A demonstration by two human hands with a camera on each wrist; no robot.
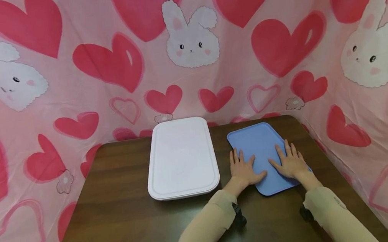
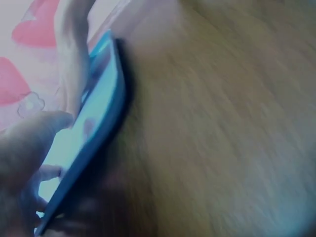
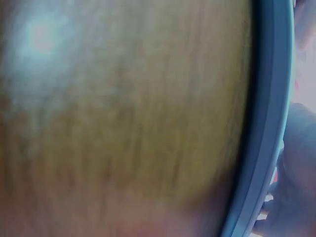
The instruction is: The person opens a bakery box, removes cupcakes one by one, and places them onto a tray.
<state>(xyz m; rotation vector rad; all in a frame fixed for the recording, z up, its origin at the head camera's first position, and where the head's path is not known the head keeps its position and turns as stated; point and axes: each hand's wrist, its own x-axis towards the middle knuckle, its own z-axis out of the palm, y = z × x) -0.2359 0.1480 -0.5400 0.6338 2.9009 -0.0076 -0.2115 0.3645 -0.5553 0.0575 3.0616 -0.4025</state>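
Note:
A shallow blue tray (image 1: 259,142) with a low rim lies slightly turned on the right part of the table. My left hand (image 1: 245,170) rests on its left side, fingers spread and partly over the rim. On the right side of the same tray lies my right hand (image 1: 292,162), its fingers also spread and the thumb pointing inward. The two thumbs are apart. In the left wrist view the tray's rim (image 2: 111,106) runs past both hands. The right wrist view shows the tray's near edge (image 3: 269,118) close up, with part of a hand beyond it.
A white lidded container (image 1: 183,156) stands left of the tray on the brown wooden table (image 1: 119,219). Pink cloth (image 1: 237,67) with hearts and rabbits hangs behind and on both sides. Dark wrist cameras (image 1: 238,219) sit under the sleeves.

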